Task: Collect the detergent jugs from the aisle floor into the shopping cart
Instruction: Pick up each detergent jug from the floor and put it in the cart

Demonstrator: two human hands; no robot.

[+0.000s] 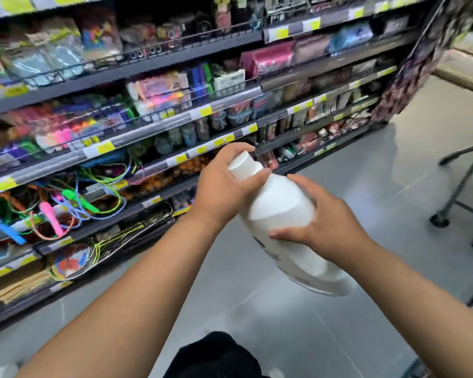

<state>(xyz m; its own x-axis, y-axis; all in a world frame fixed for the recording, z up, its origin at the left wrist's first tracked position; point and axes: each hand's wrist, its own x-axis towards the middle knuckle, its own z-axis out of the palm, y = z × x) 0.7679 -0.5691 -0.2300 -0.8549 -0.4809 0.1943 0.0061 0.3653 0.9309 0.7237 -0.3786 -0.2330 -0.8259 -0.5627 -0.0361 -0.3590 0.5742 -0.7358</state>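
Observation:
A white detergent jug (pixel 281 211) with a white cap hangs tilted in the air at the middle of the view, cap pointing up and left. My left hand (pixel 221 184) grips its neck just below the cap. My right hand (pixel 325 222) clasps the jug's body from the right side. A dark label on the jug's lower part is partly hidden by my right hand. At the right edge stands the grey metal frame and wheel of the shopping cart (pixel 459 186); its basket is out of view.
Store shelves (pixel 148 126) packed with colourful goods, skipping ropes and yellow price tags run along the left and back. Grey tiled aisle floor (pixel 352 148) stretches toward the right. My dark-clothed legs (pixel 216 356) show at the bottom.

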